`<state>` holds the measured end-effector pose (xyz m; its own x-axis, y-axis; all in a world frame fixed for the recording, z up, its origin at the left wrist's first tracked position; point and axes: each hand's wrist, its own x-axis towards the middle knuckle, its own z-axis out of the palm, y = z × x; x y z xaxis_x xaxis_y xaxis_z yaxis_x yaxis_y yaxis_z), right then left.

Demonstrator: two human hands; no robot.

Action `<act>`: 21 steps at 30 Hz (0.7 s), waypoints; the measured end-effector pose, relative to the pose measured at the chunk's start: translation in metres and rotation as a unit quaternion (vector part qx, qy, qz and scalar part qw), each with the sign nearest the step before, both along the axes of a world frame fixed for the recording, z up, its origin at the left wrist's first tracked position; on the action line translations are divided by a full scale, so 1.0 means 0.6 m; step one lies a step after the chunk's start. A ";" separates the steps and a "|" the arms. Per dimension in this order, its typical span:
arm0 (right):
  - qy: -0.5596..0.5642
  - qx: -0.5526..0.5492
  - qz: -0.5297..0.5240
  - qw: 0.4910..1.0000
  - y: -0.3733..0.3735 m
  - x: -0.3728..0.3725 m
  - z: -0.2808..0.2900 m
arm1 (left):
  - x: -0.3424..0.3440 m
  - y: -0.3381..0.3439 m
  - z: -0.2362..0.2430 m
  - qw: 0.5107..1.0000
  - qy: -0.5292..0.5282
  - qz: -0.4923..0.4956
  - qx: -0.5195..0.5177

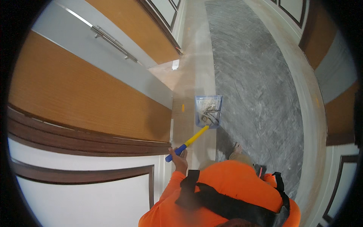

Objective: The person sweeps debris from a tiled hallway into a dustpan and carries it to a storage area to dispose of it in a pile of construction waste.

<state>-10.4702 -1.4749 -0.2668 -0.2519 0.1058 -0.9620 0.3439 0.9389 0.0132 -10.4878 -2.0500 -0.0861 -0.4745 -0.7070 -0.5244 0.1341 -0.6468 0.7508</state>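
My left hand [179, 159] is closed around the blue grip of a long-handled dustpan [197, 111]. Its handle [194, 137] is yellow above the blue end and slants up to the pan. In the blue-rimmed pan lie pale dust and several dark, curled strips of debris [209, 116]. On my right side, the orange sleeve [269, 179] shows beside my body, but the hand's fingers cannot be made out. Close to that sleeve are a small dark shape [259, 168] and a thin reddish stick [261, 172].
A dusty grey covering [253, 75] runs along the corridor floor between pale borders. At left stands a wood-and-grey door [90, 90] with a metal pull handle [115, 44]. A white scrap [175, 64] lies near the doorway. Panelled walls and another door [342, 113] line the right.
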 end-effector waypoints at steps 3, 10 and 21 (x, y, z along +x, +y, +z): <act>-0.010 0.009 0.031 0.999 0.060 -0.173 0.032 | -0.102 0.032 -0.010 1.000 -0.022 0.014 -0.006; -0.002 0.025 0.065 0.998 0.145 -0.590 0.009 | -0.410 0.095 -0.131 0.994 -0.047 0.097 0.009; 0.011 -0.013 -0.007 1.000 -0.144 -1.024 0.065 | -0.976 -0.156 -0.114 0.994 -0.078 0.075 0.034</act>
